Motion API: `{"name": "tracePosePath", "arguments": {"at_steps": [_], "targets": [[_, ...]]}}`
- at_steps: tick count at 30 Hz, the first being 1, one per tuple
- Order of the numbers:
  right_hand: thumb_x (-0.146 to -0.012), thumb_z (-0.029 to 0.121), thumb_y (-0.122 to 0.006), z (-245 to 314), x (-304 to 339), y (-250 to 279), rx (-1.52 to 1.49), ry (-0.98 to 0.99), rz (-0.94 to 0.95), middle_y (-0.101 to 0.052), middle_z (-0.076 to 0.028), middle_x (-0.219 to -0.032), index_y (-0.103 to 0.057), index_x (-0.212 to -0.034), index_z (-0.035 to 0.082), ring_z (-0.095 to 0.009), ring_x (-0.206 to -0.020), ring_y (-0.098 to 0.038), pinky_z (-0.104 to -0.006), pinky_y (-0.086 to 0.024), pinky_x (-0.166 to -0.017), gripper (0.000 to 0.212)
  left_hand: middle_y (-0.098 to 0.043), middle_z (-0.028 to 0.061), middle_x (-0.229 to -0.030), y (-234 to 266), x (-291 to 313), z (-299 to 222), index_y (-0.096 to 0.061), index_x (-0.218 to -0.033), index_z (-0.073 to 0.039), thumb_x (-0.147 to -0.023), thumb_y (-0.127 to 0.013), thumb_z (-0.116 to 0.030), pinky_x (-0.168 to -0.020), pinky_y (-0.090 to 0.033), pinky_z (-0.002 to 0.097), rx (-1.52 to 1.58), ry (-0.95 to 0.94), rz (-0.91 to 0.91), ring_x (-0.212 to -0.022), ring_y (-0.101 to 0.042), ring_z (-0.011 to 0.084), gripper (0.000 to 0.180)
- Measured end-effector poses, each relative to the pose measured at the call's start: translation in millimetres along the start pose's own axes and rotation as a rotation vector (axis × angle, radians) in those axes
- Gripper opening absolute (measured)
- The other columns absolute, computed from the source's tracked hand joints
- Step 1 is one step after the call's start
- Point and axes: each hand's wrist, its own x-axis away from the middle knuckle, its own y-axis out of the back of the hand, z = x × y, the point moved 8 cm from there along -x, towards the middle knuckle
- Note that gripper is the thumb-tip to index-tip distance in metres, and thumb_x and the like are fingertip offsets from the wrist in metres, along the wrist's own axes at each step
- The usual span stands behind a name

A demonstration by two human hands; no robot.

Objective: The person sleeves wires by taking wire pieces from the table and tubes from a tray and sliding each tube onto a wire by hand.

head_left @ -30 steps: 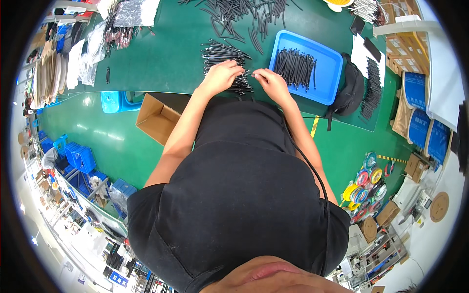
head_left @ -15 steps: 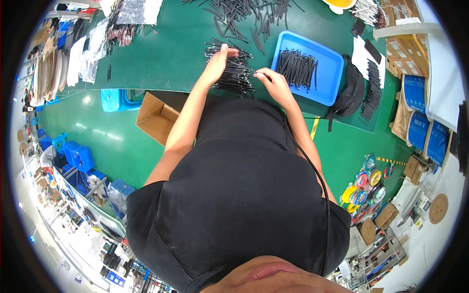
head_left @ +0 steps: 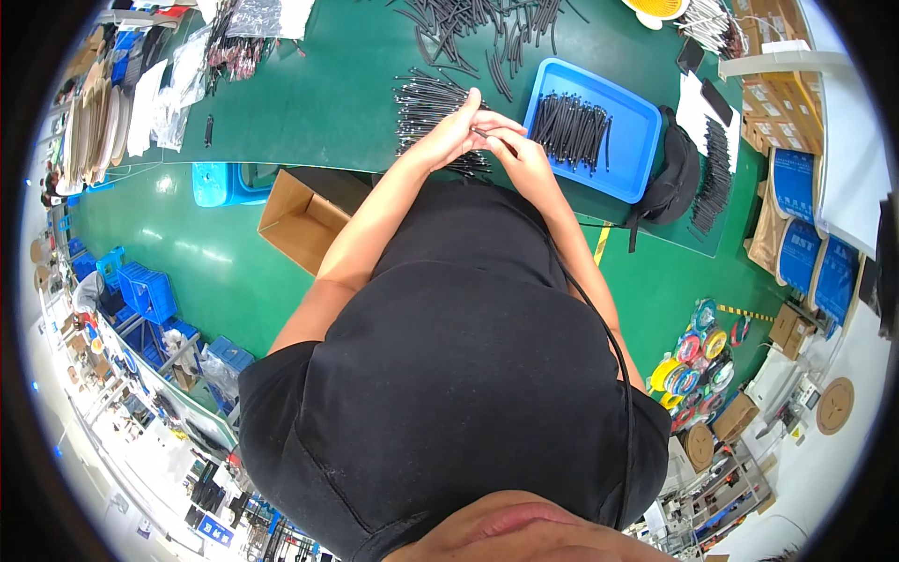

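Note:
My hands meet above the front edge of the green table [head_left: 309, 112]. Between thumb and fingers, my right hand [head_left: 524, 161] pinches a short black cable [head_left: 481, 133]. My left hand [head_left: 452, 139] is closed around the same piece from the other side, its fingers hiding part of it. Under and beyond my left hand lies a pile of black cables [head_left: 423, 101] with small shiny ends. Right of my hands, a blue tray [head_left: 639, 140] holds a bundle of similar black cables [head_left: 571, 131].
Loose black tubing [head_left: 459, 28] is spread at the far side. A black bag [head_left: 676, 169] sits beside the tray, near a row of black cables [head_left: 714, 178] and a phone [head_left: 717, 101]. A cardboard box [head_left: 304, 220] stands below the table edge, beside a blue stool [head_left: 220, 183].
My left hand has moved right and slightly down, from the cable pile to my right hand. My right hand has barely moved and keeps its pinch.

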Motion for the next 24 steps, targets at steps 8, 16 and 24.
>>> {"name": "tracePosePath", "arguments": {"at_steps": [8, 16, 24], "targets": [[-0.103, 0.024, -0.063, 2, 4, -3, -0.073, 0.007, -0.003, -0.074, -0.009, -0.1, -0.071, -0.119, 0.002, -0.013, -0.092, -0.066, -0.0301, -0.052, -0.084, 0.029, -0.07, 0.0117, -0.125, -6, 2, 9, -0.068, -0.126, 0.002, -0.109, -0.011, -0.062, -0.105, -0.047, 0.0323, -0.014, 0.037, 0.028, -0.117, -0.063, 0.0191, 0.088], [-0.103, 0.023, -0.063, 3, 4, -4, -0.111, 0.02, 0.01, -0.074, -0.008, -0.105, -0.071, -0.118, 0.001, -0.014, -0.098, -0.067, -0.0302, -0.052, -0.089, 0.028, -0.065, 0.0148, -0.133, -6, 1, 13, -0.065, -0.13, 0.005, -0.109, -0.011, -0.061, -0.108, -0.045, 0.0328, -0.026, 0.044, 0.049, -0.122, -0.06, 0.0203, 0.088], [-0.103, 0.023, -0.063, 1, 2, -7, -0.119, -0.003, 0.035, -0.074, -0.007, -0.106, -0.071, -0.118, 0.001, -0.013, -0.1, -0.067, -0.0295, -0.052, -0.09, 0.028, -0.065, 0.0158, -0.133, 0, -1, 18, -0.064, -0.13, 0.006, -0.108, -0.012, -0.062, -0.109, -0.045, 0.0331, -0.001, 0.063, 0.041, -0.123, -0.06, 0.0213, 0.088]]}}
